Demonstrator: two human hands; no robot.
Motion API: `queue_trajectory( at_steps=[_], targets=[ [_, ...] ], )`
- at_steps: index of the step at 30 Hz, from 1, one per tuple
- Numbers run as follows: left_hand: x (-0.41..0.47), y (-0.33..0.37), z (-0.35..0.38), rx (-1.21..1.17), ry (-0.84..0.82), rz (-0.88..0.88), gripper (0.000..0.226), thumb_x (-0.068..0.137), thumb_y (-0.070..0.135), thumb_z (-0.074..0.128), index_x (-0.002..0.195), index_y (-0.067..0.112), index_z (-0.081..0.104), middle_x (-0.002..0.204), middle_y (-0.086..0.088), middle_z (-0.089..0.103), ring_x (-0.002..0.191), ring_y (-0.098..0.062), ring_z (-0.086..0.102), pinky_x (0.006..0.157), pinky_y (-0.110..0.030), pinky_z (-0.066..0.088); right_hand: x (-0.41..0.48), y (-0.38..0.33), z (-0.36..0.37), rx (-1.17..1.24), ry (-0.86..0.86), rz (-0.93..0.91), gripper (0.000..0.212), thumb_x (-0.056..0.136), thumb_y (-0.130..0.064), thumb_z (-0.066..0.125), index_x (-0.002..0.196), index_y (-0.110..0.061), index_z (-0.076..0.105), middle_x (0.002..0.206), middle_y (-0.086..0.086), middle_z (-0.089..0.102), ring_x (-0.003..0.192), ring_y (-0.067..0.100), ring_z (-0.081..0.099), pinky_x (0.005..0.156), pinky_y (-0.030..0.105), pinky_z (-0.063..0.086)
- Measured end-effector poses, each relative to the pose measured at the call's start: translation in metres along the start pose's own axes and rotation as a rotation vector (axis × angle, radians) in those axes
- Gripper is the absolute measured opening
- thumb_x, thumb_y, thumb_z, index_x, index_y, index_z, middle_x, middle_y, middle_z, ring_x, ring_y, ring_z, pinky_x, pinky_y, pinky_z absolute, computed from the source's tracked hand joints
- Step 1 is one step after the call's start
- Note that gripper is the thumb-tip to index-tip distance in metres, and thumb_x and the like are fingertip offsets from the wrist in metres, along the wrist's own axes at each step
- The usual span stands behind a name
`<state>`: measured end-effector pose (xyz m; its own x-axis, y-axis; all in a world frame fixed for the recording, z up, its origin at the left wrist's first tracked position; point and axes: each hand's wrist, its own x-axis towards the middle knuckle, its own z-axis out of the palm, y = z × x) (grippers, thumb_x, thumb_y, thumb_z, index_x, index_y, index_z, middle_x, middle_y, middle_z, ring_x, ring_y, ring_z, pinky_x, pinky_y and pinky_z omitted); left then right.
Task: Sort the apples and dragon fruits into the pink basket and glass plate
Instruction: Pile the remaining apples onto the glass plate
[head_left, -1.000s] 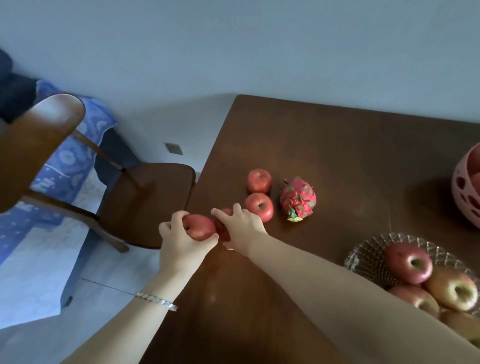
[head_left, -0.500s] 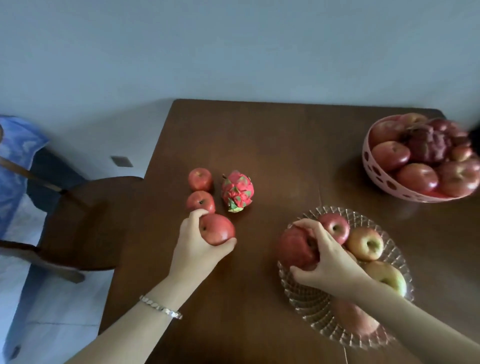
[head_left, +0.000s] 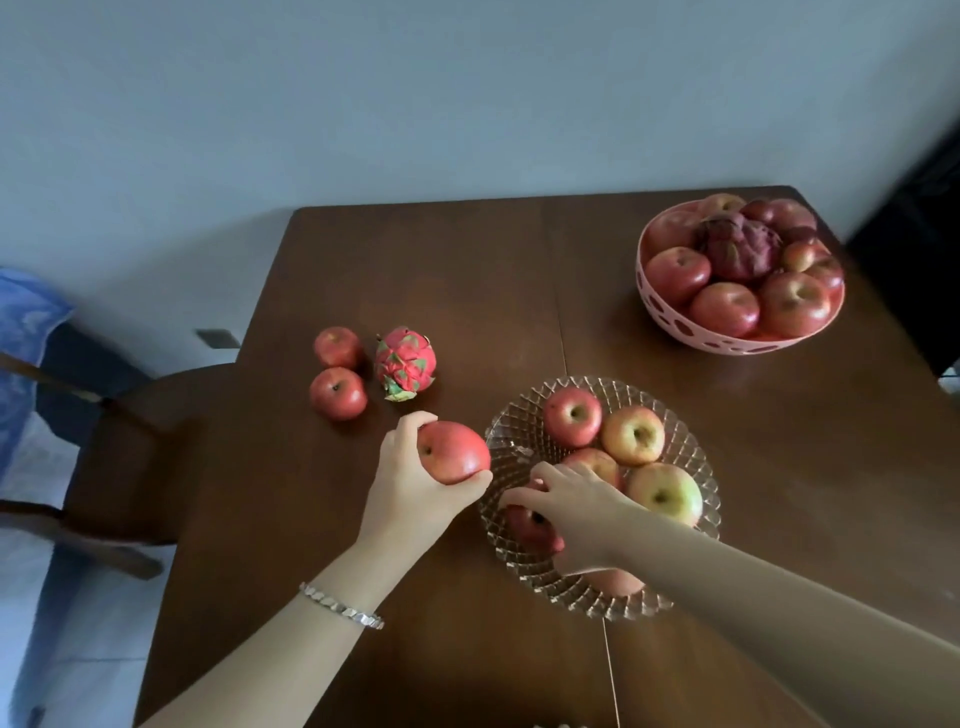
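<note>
My left hand (head_left: 410, 488) grips a red apple (head_left: 454, 451) just left of the glass plate (head_left: 511, 431). My right hand (head_left: 576, 506) lies inside the plate, fingers curled over a dark red apple (head_left: 527, 525) at its near-left side. The plate holds several more apples (head_left: 632, 434). Two loose apples (head_left: 338, 392) and a pink dragon fruit (head_left: 405, 366) rest on the table to the left. At the far right the pink basket (head_left: 670, 317) is full of apples around a dark dragon fruit (head_left: 737, 249).
The brown wooden table (head_left: 467, 270) ends at a pale wall behind. A wooden chair (head_left: 130, 457) stands off the table's left edge, with blue patterned cloth (head_left: 26, 332) beyond it. A dark object (head_left: 919, 234) sits past the table's right corner.
My right hand has lowered its apple deeper into the glass plate. My left hand has carried its apple rightward, up to the plate's left rim. The view has shifted to the right.
</note>
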<state>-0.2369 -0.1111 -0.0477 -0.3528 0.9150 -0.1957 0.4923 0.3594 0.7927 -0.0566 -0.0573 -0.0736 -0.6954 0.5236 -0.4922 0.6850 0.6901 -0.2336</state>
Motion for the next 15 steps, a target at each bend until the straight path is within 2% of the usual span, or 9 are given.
queue_trajectory(
  at_steps=[5, 7, 9, 12, 14, 15],
  targets=[
    [-0.015, 0.000, 0.009, 0.010, 0.027, -0.043, 0.070, 0.064, 0.027, 0.083, 0.122, 0.025, 0.044, 0.121, 0.002, 0.045, 0.102, -0.014, 0.047, 0.079, -0.024, 0.040, 0.008, -0.005, 0.007, -0.070, 0.066, 0.063, 0.082, 0.071, -0.050, 0.070, 0.140, -0.024, 0.031, 0.125, 0.010, 0.046, 0.116, 0.029, 0.046, 0.102, 0.037, 0.032],
    [-0.019, -0.001, 0.010, 0.021, 0.034, -0.054, 0.071, 0.064, 0.027, 0.083, 0.122, 0.025, 0.044, 0.123, 0.001, 0.045, 0.104, -0.014, 0.047, 0.080, -0.025, 0.042, 0.011, -0.006, 0.011, -0.084, 0.150, 0.074, 0.081, 0.069, -0.060, 0.066, 0.133, -0.017, 0.040, 0.122, 0.009, 0.049, 0.116, 0.028, 0.044, 0.103, 0.037, 0.031],
    [-0.024, -0.002, 0.010, 0.022, 0.035, -0.070, 0.072, 0.064, 0.029, 0.083, 0.123, 0.026, 0.043, 0.125, 0.000, 0.045, 0.105, -0.015, 0.047, 0.080, -0.026, 0.045, 0.012, -0.004, 0.015, -0.104, 0.208, 0.074, 0.085, 0.069, -0.065, 0.062, 0.131, -0.011, 0.041, 0.129, 0.007, 0.047, 0.122, 0.026, 0.037, 0.107, 0.038, 0.030],
    [-0.030, -0.004, 0.008, 0.046, 0.042, -0.089, 0.073, 0.064, 0.032, 0.083, 0.124, 0.026, 0.042, 0.125, 0.000, 0.045, 0.104, -0.015, 0.048, 0.075, -0.022, 0.044, 0.012, 0.003, 0.016, -0.056, 0.090, -0.014, 0.093, 0.072, -0.052, 0.066, 0.144, -0.012, 0.023, 0.149, 0.006, 0.029, 0.136, 0.026, 0.026, 0.117, 0.046, 0.015],
    [-0.032, -0.006, 0.007, 0.065, 0.038, -0.101, 0.073, 0.065, 0.033, 0.082, 0.125, 0.027, 0.041, 0.125, 0.001, 0.045, 0.104, -0.013, 0.047, 0.070, -0.018, 0.042, 0.009, 0.007, 0.012, -0.012, 0.009, -0.071, 0.094, 0.073, -0.038, 0.069, 0.148, -0.023, 0.015, 0.146, 0.006, 0.030, 0.135, 0.027, 0.029, 0.118, 0.047, 0.010],
    [-0.034, -0.007, 0.007, 0.070, 0.038, -0.105, 0.073, 0.065, 0.033, 0.082, 0.125, 0.027, 0.041, 0.125, 0.001, 0.045, 0.104, -0.013, 0.046, 0.067, -0.015, 0.041, 0.009, 0.008, 0.010, 0.014, 0.003, -0.078, 0.092, 0.073, -0.035, 0.069, 0.147, -0.026, 0.016, 0.143, 0.008, 0.033, 0.132, 0.029, 0.032, 0.117, 0.045, 0.014]
  ],
)
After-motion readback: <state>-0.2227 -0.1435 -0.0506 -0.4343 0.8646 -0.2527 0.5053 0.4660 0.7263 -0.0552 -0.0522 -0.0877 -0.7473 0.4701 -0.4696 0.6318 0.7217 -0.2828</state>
